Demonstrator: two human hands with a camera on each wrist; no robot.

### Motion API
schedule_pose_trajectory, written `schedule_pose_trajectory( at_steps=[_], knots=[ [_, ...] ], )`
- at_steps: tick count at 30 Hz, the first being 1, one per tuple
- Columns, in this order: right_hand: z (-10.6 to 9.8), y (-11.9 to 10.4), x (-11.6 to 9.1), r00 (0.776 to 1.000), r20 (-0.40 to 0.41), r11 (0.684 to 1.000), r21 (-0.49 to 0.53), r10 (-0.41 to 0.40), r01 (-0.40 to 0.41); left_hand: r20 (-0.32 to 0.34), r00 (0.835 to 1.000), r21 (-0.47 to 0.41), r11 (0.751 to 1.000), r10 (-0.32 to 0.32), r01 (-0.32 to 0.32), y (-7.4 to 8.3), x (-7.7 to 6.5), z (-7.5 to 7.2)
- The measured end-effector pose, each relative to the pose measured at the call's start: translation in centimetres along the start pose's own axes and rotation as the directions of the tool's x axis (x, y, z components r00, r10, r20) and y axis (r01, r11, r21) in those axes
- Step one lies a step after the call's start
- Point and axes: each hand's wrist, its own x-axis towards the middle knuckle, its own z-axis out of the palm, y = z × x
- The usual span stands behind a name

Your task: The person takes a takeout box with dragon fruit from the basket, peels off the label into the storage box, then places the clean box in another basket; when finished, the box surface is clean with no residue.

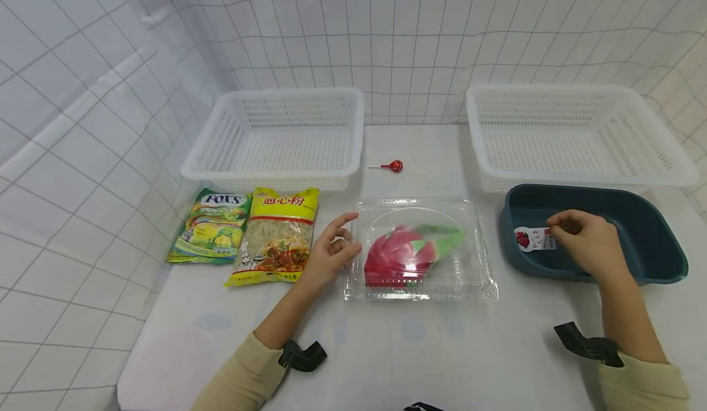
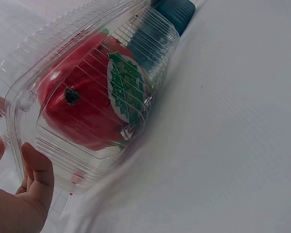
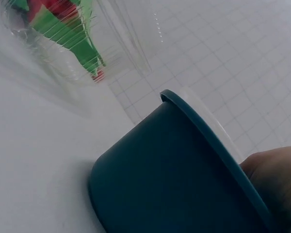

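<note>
A clear plastic clamshell box (image 1: 480,270) lies on the table, lid down, with a pink-red dragon fruit (image 1: 394,254) with green leaves inside. Beside the box's left edge is my left hand (image 1: 329,251), thumb and fingers loosely bent at the rim; the left wrist view has the thumb (image 2: 37,160) against the plastic. Over the dark teal tub (image 1: 657,264), my right hand (image 1: 591,242) pinches the right end of a small white packet (image 1: 534,239) with red berries printed on it. In the right wrist view the tub's wall (image 3: 174,179) hides the packet and most fingers.
Two white slotted baskets (image 1: 270,181) (image 1: 585,178) stand along the back. A red lollipop (image 1: 395,165) lies between them. At left are a green FOX'S candy bag (image 1: 212,227) and a yellow-topped pasta bag (image 1: 278,236). A gridded curtain (image 1: 414,43) hangs behind.
</note>
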Motion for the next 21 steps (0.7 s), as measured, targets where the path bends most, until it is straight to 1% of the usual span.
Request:
schedule_pose_trajectory(
  at_steps=[3,7,11,16,21],
  knots=[
    [0.2,-0.24,-0.03,1.0,-0.005,0.997,-0.074,-0.004,0.004,0.003,1.0,0.007,1.0,0.005,-0.005,-0.07,0.02,-0.02],
    [0.25,-0.29,-0.13,1.0,0.014,0.992,-0.125,-0.02,0.021,0.003,1.0,0.019,1.0,0.006,-0.006,-0.04,-0.01,0.0],
    [0.12,-0.2,-0.17,0.997,0.065,0.989,-0.143,-0.037,0.046,0.001,1.0,0.045,0.999,-0.002,0.002,-0.1,-0.01,0.03],
    [0.06,-0.06,-0.14,0.993,0.109,0.984,-0.168,-0.044,0.062,0.024,1.0,0.058,0.998,0.003,-0.004,-0.38,0.09,0.08],
    [0.11,0.05,-0.1,0.992,0.125,0.984,-0.171,-0.034,0.055,0.03,1.0,0.072,0.997,0.009,-0.011,-0.55,0.11,0.13]
  ],
)
